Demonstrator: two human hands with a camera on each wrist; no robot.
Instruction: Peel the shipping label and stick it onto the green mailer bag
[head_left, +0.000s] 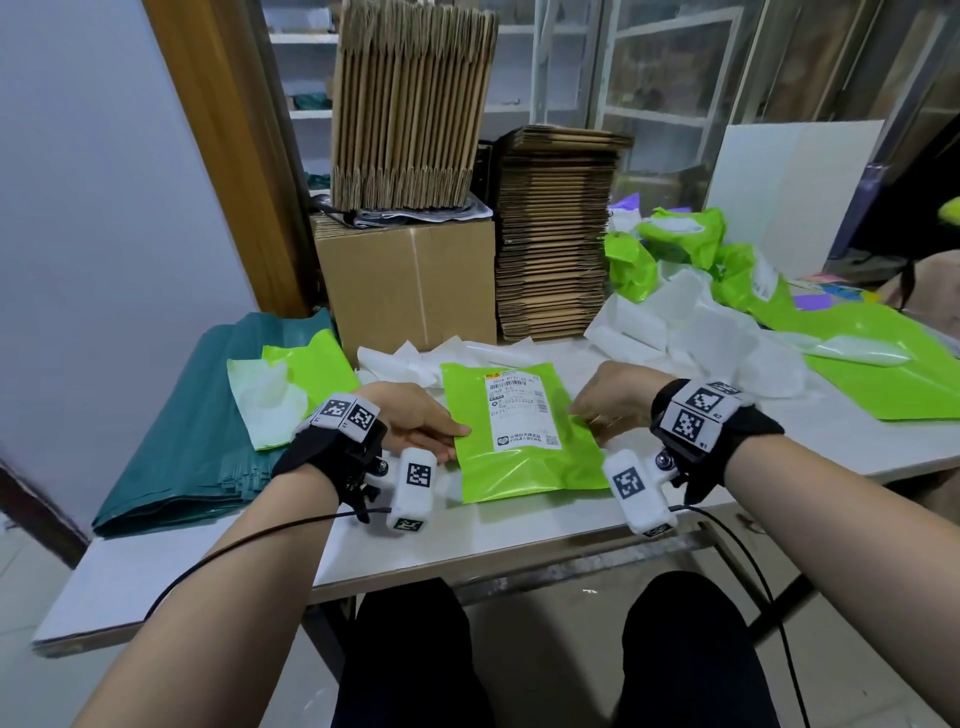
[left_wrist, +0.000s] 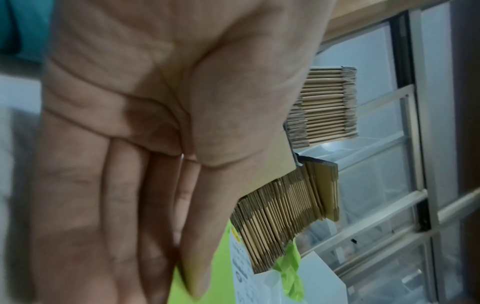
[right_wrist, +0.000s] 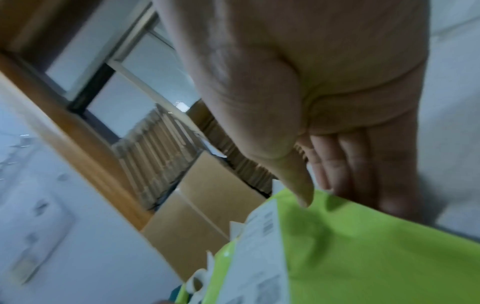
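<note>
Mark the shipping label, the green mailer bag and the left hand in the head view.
shipping label (head_left: 521, 409): head view, middle of the white printed face.
green mailer bag (head_left: 524, 475): head view, bare green area below the label.
left hand (head_left: 415, 418): head view, back of the hand at the bag's left edge.

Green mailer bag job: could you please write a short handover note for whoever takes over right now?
Left hand: pinches the left edge of the bright green plastic mailer bag.
Right hand: holds the bag's right edge, thumb on top.
The bag lies on the white table.
Done: the white printed shipping label is stuck on the bag's upper face.
Left: probably only smoothing it and setting the bag aside.
</note>
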